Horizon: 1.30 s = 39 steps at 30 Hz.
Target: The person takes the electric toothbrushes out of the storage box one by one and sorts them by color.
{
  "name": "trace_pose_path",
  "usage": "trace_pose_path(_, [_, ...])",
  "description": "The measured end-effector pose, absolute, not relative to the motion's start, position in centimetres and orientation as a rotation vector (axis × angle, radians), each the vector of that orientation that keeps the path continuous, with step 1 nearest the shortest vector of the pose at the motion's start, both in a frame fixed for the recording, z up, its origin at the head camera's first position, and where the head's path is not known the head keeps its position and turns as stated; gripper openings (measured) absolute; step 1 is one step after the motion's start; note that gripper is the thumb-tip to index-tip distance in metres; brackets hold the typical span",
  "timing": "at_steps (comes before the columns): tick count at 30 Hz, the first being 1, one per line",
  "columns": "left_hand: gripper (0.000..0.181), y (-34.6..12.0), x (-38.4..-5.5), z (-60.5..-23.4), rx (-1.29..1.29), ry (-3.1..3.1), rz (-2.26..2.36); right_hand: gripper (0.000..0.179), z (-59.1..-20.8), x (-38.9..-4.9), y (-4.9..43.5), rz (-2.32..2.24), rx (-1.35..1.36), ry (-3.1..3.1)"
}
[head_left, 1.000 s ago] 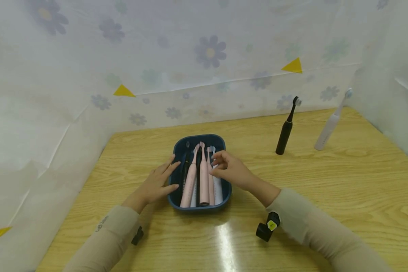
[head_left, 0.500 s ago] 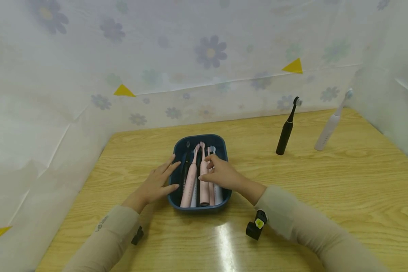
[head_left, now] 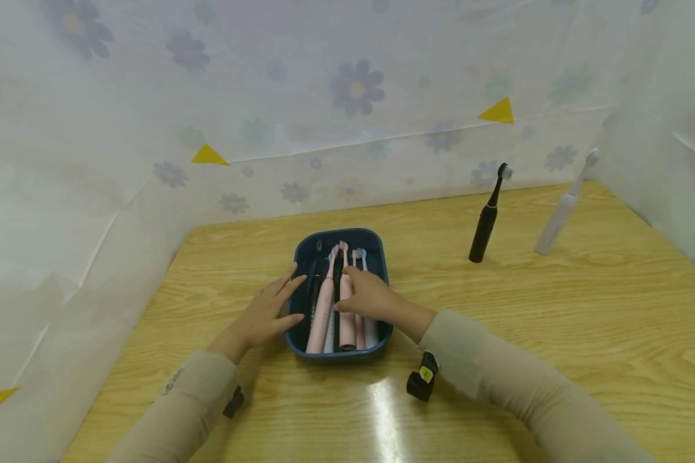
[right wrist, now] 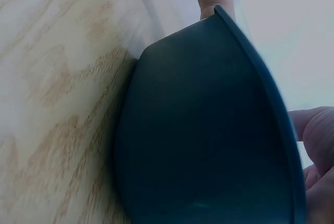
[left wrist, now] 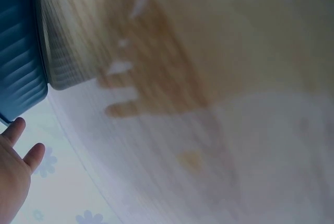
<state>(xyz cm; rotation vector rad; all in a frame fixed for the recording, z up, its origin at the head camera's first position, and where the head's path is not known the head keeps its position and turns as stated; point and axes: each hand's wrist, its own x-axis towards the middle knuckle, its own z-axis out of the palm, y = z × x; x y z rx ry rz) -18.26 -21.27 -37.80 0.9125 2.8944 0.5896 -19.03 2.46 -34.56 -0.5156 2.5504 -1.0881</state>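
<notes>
Head view: a yellow wood-grain table with a glossy top (head_left: pixel 301 418) is filling the lower frame; its smoothness is probably offering little grip to anything set on it. The dark-blue, rounded-rectangular bin, apparently plastic (head_left: pixel 338 358), is sitting at centre; a sideways pull could be causing it to slide. The left hand (head_left: pixel 266 315) is lying with fingers spread at the bin's left rim; uneven pressure there is risking a tilt. The right hand (head_left: pixel 376 297) is curving over the bin's right half; whether it is pinching a handle, the views are not showing. At upper right, a slim black electric toothbrush (head_left: pixel 484 233) and a pale whitish electric toothbrush (head_left: pixel 558 222) are standing on narrow bases; a jolt could be toppling either. Inside the bin, a pink, cylindrical-handled toothbrush (head_left: pixel 347 331) is lying partly beneath the right hand, beside a slanting pink toothbrush (head_left: pixel 322 312); their close-set heads are likely presenting a snagging hazard during lifting.
</notes>
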Motion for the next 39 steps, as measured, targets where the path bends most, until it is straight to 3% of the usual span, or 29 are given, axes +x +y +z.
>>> trace_pose_path(20, [0.064, -21.2, -18.2, -37.6, 0.900, 2.891, 0.609, 0.056, -34.9, -20.2, 1.0, -0.723, -0.502, 2.686])
trace_pose_path(39, [0.064, -21.6, -18.2, -37.8, 0.913, 2.890, 0.634, 0.051, -34.8, -21.1, 1.0, -0.935, -0.375, 2.598])
